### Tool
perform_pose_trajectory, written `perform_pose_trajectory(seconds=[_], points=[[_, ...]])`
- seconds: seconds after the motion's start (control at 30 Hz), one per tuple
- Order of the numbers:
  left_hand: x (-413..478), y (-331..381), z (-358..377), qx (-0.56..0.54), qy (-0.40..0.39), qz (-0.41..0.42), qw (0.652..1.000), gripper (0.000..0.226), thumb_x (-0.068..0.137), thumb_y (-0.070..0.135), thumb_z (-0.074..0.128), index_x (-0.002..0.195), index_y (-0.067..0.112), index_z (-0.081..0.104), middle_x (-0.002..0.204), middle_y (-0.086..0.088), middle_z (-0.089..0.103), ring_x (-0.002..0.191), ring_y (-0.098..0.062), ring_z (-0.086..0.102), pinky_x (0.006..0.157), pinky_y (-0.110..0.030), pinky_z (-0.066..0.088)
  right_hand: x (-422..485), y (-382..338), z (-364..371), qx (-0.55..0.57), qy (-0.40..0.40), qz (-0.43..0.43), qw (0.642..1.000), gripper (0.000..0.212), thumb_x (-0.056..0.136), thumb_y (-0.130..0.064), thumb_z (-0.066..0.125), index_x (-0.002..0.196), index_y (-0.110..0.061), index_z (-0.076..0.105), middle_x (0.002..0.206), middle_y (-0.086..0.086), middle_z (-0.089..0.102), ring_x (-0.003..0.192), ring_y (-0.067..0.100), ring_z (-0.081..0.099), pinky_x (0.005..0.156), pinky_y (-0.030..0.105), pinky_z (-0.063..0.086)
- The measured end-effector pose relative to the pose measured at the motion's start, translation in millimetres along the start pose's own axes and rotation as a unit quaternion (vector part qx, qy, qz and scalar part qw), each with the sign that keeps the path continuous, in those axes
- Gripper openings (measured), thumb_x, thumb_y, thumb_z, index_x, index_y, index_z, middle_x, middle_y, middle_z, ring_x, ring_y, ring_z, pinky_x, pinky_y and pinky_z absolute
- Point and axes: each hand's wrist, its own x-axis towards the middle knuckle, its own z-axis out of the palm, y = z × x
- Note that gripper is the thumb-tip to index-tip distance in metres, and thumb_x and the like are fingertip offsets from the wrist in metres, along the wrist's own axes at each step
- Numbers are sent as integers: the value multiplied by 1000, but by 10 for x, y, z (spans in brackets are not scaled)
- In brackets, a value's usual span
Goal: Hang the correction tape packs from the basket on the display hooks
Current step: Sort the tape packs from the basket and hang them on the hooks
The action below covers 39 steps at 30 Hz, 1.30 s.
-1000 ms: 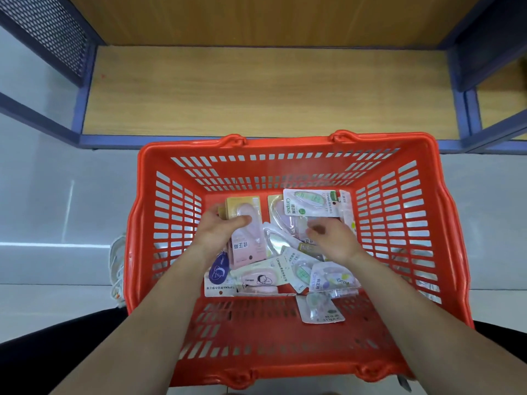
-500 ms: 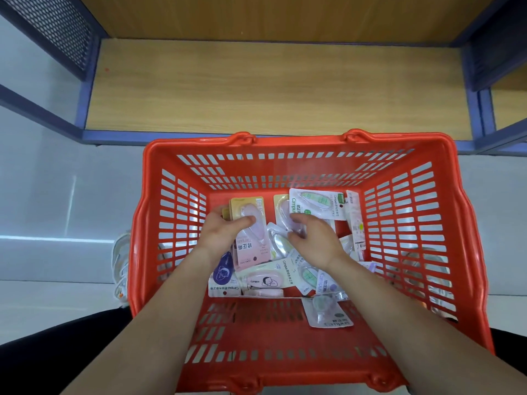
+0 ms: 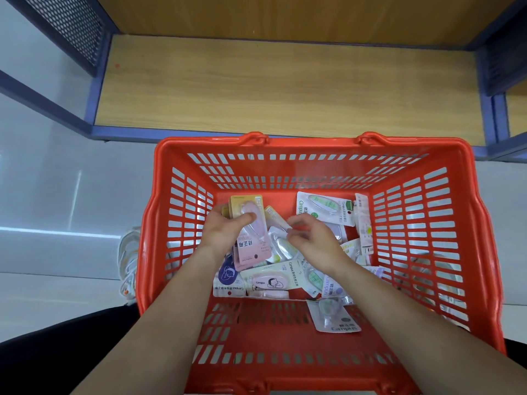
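Since the last look, I see the right hand (image 3: 319, 243) has lifted its fingers off the pile and curled them. They are blurred, so I cannot tell whether they pinch anything. The left hand (image 3: 228, 232) grips a pink pack (image 3: 253, 243) at the front of a small stack, thumb pressed across its blister. The other correction tape packs (image 3: 273, 280) lie jumbled on the floor of the red basket (image 3: 313, 142), and one leans on the near wall. Beyond the basket is a wooden shelf (image 3: 285, 86).
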Motion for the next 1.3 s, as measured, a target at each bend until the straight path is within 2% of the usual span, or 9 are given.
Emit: perform_pose_trajectory(seconds=[0.07, 0.2, 0.4, 0.63, 0.8, 0.97, 1.07, 1.2, 1.3], points=[[-10, -10, -37, -7, 13, -5, 1000, 28, 85, 20, 80, 109, 14, 66, 97, -6, 76, 84, -20, 73, 63, -27, 50, 77, -84, -11, -39, 40, -32, 998, 26, 95, -11, 61, 120, -19, 66, 117, -4, 68, 98, 9, 67, 89, 28, 52], [-71, -40, -62, -14, 44, -20, 999, 23, 86, 23, 78, 103, 17, 64, 95, -3, 72, 84, -19, 69, 64, -27, 47, 361, -317, 4, -134, 50, -92, 985, 31, 94, -9, 65, 125, -13, 67, 119, -1, 68, 100, 11, 64, 94, 27, 50], [-145, -99, -60, -35, 23, -21, 999, 19, 89, 15, 76, 88, 26, 61, 86, 2, 71, 73, -11, 69, 58, -24, 48, 620, -383, 192, -220, -8, 16, 975, 59, 78, -41, 84, 126, -13, 62, 117, 5, 69, 109, 26, 64, 90, 37, 52], [-114, -141, -53, -42, 17, -43, 998, 33, 88, 21, 77, 117, 15, 62, 100, -4, 72, 80, -13, 69, 55, -22, 46, 620, -283, 273, -148, -2, 38, 988, 27, 69, -29, 86, 86, -26, 66, 89, -6, 68, 88, 19, 65, 70, 31, 49], [-105, -133, -47, -35, 6, -43, 998, 34, 85, 18, 80, 114, 12, 63, 99, -7, 74, 87, -22, 73, 63, -27, 50, 532, -228, 163, -23, 53, 36, 998, 28, 85, -29, 79, 98, -23, 55, 92, -3, 66, 89, 19, 63, 75, 33, 46], [-322, 91, -43, -16, -18, -13, 1000, 25, 85, 16, 80, 104, 14, 63, 88, -2, 71, 73, -14, 69, 51, -18, 46, 117, -470, -237, 95, 99, -52, 989, 24, 88, -15, 79, 94, -23, 57, 92, -3, 72, 84, 12, 68, 76, 27, 52], [-554, 321, -54, -18, -31, 19, 999, 31, 84, 13, 81, 109, 16, 63, 97, -4, 72, 88, -21, 71, 68, -27, 52, -195, -678, -539, 169, 95, -65, 979, 19, 88, -8, 77, 101, -15, 66, 92, -3, 78, 84, 12, 73, 72, 26, 57], [-995, 693, -127, -42, -49, 64, 996, 40, 79, 14, 84, 114, 12, 64, 98, -9, 75, 83, -23, 72, 67, -27, 53, -639, -950, -850, 174, 78, -73, 979, 9, 92, -17, 74, 99, -12, 72, 92, 3, 78, 79, 16, 71, 67, 26, 52], [-1384, 1048, -213, -51, -52, 104, 992, 68, 62, 29, 86, 123, 12, 61, 98, -11, 77, 77, -22, 73, 65, -29, 51, -970, -1163, -1006, 145, 109, -85, 980, 8, 94, -21, 71, 88, -16, 68, 82, 2, 70, 72, 14, 61, 64, 28, 43]])
